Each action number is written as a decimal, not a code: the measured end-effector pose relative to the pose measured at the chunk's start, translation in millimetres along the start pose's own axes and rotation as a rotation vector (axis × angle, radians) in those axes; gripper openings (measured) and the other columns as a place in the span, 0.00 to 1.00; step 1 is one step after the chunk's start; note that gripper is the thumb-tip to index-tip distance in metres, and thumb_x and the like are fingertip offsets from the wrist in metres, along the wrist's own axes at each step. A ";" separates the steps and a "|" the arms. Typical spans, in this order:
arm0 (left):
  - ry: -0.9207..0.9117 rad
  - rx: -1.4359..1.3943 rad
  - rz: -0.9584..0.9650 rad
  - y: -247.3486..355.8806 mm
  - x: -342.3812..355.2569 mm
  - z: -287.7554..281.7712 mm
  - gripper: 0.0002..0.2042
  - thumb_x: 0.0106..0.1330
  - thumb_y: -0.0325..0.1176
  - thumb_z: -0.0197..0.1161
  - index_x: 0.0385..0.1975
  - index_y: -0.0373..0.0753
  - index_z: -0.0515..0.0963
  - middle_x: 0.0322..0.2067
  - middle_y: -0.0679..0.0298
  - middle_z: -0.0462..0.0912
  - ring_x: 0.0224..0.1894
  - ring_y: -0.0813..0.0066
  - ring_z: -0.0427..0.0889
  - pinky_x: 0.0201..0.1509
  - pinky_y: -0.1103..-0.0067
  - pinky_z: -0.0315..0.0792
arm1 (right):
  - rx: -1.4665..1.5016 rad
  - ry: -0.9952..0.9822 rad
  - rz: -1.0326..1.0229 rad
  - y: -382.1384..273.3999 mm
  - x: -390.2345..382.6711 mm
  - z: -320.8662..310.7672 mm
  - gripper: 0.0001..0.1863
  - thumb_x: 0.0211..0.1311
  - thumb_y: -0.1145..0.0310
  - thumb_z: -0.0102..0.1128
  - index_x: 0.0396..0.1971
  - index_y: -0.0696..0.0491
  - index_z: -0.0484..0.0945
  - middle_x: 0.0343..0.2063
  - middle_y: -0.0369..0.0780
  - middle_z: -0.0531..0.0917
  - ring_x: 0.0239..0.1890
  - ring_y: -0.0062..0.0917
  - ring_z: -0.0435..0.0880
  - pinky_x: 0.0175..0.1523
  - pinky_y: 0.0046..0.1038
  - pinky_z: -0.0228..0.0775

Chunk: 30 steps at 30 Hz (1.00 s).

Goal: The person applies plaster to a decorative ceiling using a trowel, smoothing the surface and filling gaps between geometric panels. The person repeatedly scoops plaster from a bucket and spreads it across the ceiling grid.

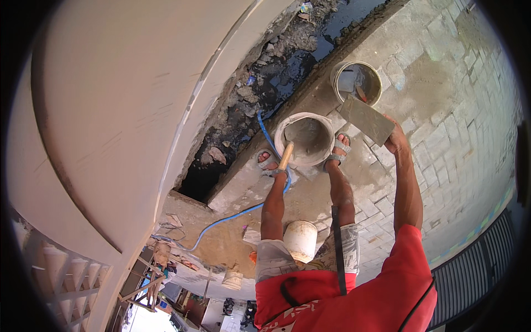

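Observation:
My right hand point(395, 138) grips a flat rectangular plastering float point(365, 120), its face coated in grey, held out at the right near two buckets. The front bucket point(310, 138) stands between my sandalled feet point(340, 146), holds grey mix and has a wooden handle point(285, 156) sticking out of it. The farther white bucket point(380, 83) contains grey murky material and tools, one with a red part, partly hidden by the float. My left hand is not in view.
A trench point(221, 160) with rubble and dark water runs along a pale wall point(110, 110). A blue hose point(227, 218) snakes over the paving point(448, 138). A white container point(300, 242) stands behind my legs; a dark slatted gate point(470, 268) is at lower right.

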State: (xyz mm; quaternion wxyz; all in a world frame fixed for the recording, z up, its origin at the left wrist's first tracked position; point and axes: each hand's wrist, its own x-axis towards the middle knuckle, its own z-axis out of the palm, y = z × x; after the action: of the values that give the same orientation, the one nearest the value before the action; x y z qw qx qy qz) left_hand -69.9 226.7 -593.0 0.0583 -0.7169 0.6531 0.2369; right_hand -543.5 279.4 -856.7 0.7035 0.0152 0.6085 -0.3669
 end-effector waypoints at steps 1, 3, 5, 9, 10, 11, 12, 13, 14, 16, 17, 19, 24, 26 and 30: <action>-0.022 -0.036 -0.026 -1.4 -0.2 10.0 0.32 0.66 0.66 0.43 0.67 0.56 0.60 0.64 0.65 0.66 0.64 0.58 0.66 0.63 0.57 0.58 | -0.034 -0.053 0.045 -1.7 -13.8 11.1 0.10 0.69 0.66 0.52 0.44 0.55 0.77 0.37 0.37 0.82 0.35 0.18 0.81 0.39 0.24 0.75; -0.071 -0.115 -0.092 -4.4 4.0 34.5 0.32 0.66 0.65 0.43 0.67 0.56 0.60 0.64 0.65 0.66 0.64 0.58 0.66 0.63 0.58 0.58 | -0.198 -0.095 0.121 6.2 -26.9 40.7 0.12 0.65 0.65 0.57 0.44 0.53 0.77 0.35 0.35 0.82 0.34 0.18 0.80 0.38 0.23 0.74; -0.116 -0.190 -0.182 -9.9 1.5 61.0 0.32 0.66 0.65 0.43 0.66 0.55 0.60 0.64 0.65 0.66 0.63 0.58 0.66 0.63 0.58 0.59 | -0.457 -0.160 0.172 24.1 -23.5 65.8 0.13 0.63 0.65 0.59 0.45 0.53 0.78 0.34 0.34 0.82 0.30 0.17 0.80 0.35 0.21 0.72; -0.196 -0.314 -0.331 -20.7 2.0 116.7 0.33 0.66 0.65 0.44 0.66 0.55 0.61 0.63 0.64 0.66 0.63 0.57 0.66 0.63 0.58 0.59 | -0.891 -0.081 0.032 119.0 36.7 87.4 0.20 0.57 0.61 0.61 0.48 0.56 0.77 0.37 0.44 0.83 0.39 0.31 0.81 0.43 0.30 0.72; -0.213 -0.342 -0.360 -24.1 2.0 131.3 0.33 0.66 0.65 0.44 0.66 0.54 0.61 0.63 0.64 0.66 0.63 0.57 0.67 0.62 0.58 0.59 | -0.989 -0.054 -0.018 144.6 54.8 84.8 0.22 0.56 0.60 0.61 0.49 0.55 0.76 0.39 0.47 0.84 0.44 0.36 0.83 0.47 0.33 0.72; -0.235 -0.366 -0.387 -26.0 2.2 145.8 0.33 0.66 0.65 0.44 0.66 0.54 0.61 0.63 0.64 0.67 0.63 0.57 0.67 0.62 0.58 0.59 | -1.061 -0.028 -0.057 166.2 68.8 82.7 0.22 0.56 0.60 0.61 0.49 0.55 0.76 0.40 0.49 0.83 0.45 0.39 0.82 0.48 0.34 0.72; -0.239 -0.384 -0.421 -28.1 0.5 156.2 0.33 0.66 0.65 0.44 0.66 0.54 0.61 0.63 0.64 0.67 0.63 0.57 0.67 0.62 0.58 0.60 | -1.137 -0.016 -0.102 174.2 74.5 95.7 0.22 0.56 0.61 0.61 0.50 0.54 0.76 0.40 0.51 0.83 0.46 0.41 0.82 0.49 0.35 0.72; -0.248 -0.409 -0.451 -32.3 -2.3 165.5 0.33 0.66 0.65 0.44 0.66 0.54 0.61 0.63 0.64 0.67 0.63 0.57 0.67 0.62 0.58 0.60 | -1.211 -0.002 -0.147 180.8 76.0 103.8 0.23 0.56 0.61 0.60 0.51 0.53 0.76 0.41 0.53 0.82 0.47 0.43 0.81 0.50 0.36 0.72; -0.249 -0.426 -0.480 -35.6 -3.6 174.8 0.33 0.66 0.65 0.44 0.66 0.54 0.61 0.63 0.64 0.67 0.63 0.57 0.67 0.62 0.58 0.60 | -1.275 -0.014 -0.156 181.9 78.7 106.4 0.21 0.56 0.63 0.59 0.49 0.55 0.75 0.41 0.54 0.82 0.47 0.46 0.81 0.51 0.38 0.71; -0.263 -0.459 -0.521 -39.2 -8.4 191.6 0.33 0.66 0.65 0.45 0.66 0.53 0.61 0.63 0.63 0.67 0.62 0.57 0.67 0.62 0.58 0.60 | -1.376 -0.007 -0.071 180.9 80.2 110.7 0.21 0.57 0.61 0.58 0.50 0.51 0.75 0.46 0.49 0.81 0.51 0.44 0.79 0.55 0.39 0.69; -0.265 -0.469 -0.544 -40.9 -10.4 197.3 0.33 0.66 0.65 0.45 0.66 0.53 0.62 0.63 0.63 0.67 0.62 0.57 0.67 0.62 0.58 0.60 | -1.428 -0.006 -0.031 184.7 83.0 113.3 0.21 0.58 0.60 0.58 0.51 0.49 0.74 0.48 0.47 0.81 0.53 0.43 0.78 0.57 0.39 0.68; -0.271 -0.496 -0.580 -43.6 -13.6 208.7 0.33 0.66 0.65 0.45 0.66 0.53 0.62 0.63 0.63 0.67 0.62 0.57 0.67 0.61 0.59 0.61 | -1.430 0.015 -0.059 193.9 86.7 107.8 0.21 0.58 0.61 0.57 0.51 0.50 0.74 0.46 0.49 0.82 0.53 0.44 0.78 0.57 0.42 0.67; -0.285 -0.542 -0.632 -46.1 -19.3 226.4 0.33 0.66 0.65 0.45 0.65 0.52 0.62 0.62 0.62 0.68 0.62 0.57 0.68 0.61 0.59 0.61 | -1.505 0.101 -0.109 216.0 88.0 98.6 0.18 0.57 0.64 0.54 0.47 0.55 0.76 0.39 0.54 0.83 0.47 0.49 0.80 0.53 0.45 0.69; -0.288 -0.551 -0.649 -46.8 -20.6 231.3 0.33 0.66 0.65 0.45 0.65 0.51 0.63 0.62 0.62 0.68 0.62 0.57 0.68 0.61 0.59 0.62 | -1.541 0.086 -0.101 222.2 88.9 95.2 0.18 0.58 0.63 0.55 0.47 0.55 0.77 0.40 0.53 0.83 0.47 0.49 0.80 0.54 0.46 0.67; -0.284 -0.559 -0.663 -44.7 -19.9 239.6 0.33 0.66 0.64 0.46 0.65 0.51 0.63 0.62 0.62 0.68 0.61 0.57 0.68 0.60 0.59 0.62 | -1.604 0.048 -0.059 236.1 94.8 92.0 0.20 0.59 0.58 0.56 0.50 0.49 0.78 0.43 0.47 0.83 0.53 0.44 0.78 0.62 0.48 0.59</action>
State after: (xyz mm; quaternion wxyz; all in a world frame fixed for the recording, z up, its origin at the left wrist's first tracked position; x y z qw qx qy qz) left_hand -90.7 345.2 -805.9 0.0241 -0.8360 0.2847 0.4685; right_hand -340.5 361.6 -1015.5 0.4769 -0.5032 0.7017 0.1642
